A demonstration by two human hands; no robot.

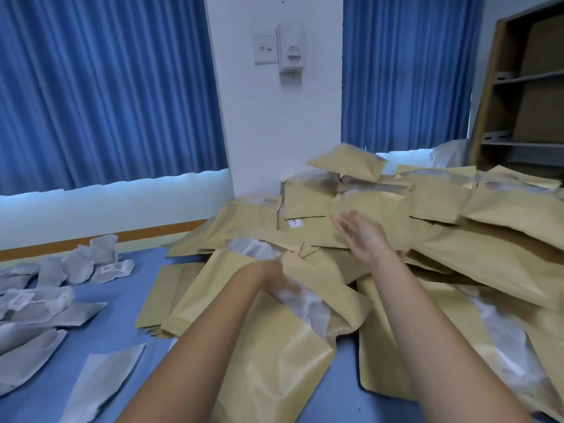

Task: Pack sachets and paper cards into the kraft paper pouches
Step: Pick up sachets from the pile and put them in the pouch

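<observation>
Left hand [271, 277] grips the mouth of a pouch [274, 361] at 6 o'clock on the worktop [137, 276], right hand [361, 236] spread open above the pile [457, 239] at 2 o'clock; pouch probably light, crinkly, window slippery, best held by its paper rim.

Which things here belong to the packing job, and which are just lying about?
Job:
held kraft pouch
kraft pouch pile
white sachets on the blue table

Lying about:
blue curtains
wall switch
shelf unit
</observation>
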